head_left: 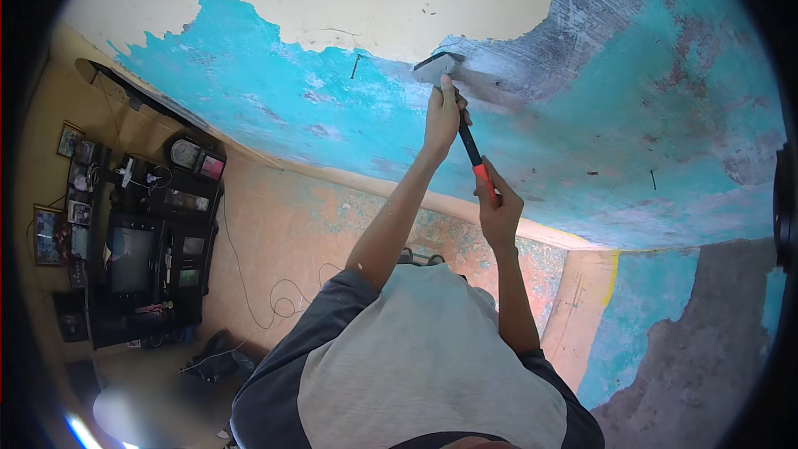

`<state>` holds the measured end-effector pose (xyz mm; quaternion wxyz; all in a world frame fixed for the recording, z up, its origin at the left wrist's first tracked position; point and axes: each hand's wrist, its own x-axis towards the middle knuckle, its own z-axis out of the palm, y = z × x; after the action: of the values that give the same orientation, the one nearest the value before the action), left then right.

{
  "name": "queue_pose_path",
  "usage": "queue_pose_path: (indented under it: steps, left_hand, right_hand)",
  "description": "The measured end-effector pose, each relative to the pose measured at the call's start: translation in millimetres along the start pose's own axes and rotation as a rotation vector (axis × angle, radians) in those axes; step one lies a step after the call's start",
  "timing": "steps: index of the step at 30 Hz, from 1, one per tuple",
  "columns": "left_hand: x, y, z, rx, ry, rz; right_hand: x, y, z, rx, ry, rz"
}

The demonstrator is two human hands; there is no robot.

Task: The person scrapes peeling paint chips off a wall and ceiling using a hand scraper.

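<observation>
Both my arms reach up to a wall of worn turquoise paint, with cream paint above and a bare grey patch at the upper right. Between my hands runs a long-handled scraper with a black shaft and a red grip. Its wide blade head lies against the wall where cream meets turquoise. My left hand is closed round the shaft just below the head, thumb stretched up toward it. Lower down, my right hand wraps the red grip at the handle's end.
Two nails stick out of the wall. At the left stands a dark cabinet with a television. A thin cable loops over the floor, which carries paint flakes below the wall. Part-stripped wall continues at the right.
</observation>
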<state>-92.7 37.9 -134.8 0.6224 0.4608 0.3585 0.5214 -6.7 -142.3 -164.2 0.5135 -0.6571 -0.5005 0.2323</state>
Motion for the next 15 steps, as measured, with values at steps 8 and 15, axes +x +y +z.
queue_pose_path:
  steps: [8,15]
  left_hand:
    - [-7.6,-23.4,-11.0,0.117,0.0,-0.037]
    - [2.5,-15.4,-22.6,0.127,-0.079,-0.011]
  right_hand:
    - [-19.3,41.5,47.8,0.176,0.045,0.05]
    - [-13.8,59.8,68.4,0.214,0.109,0.092]
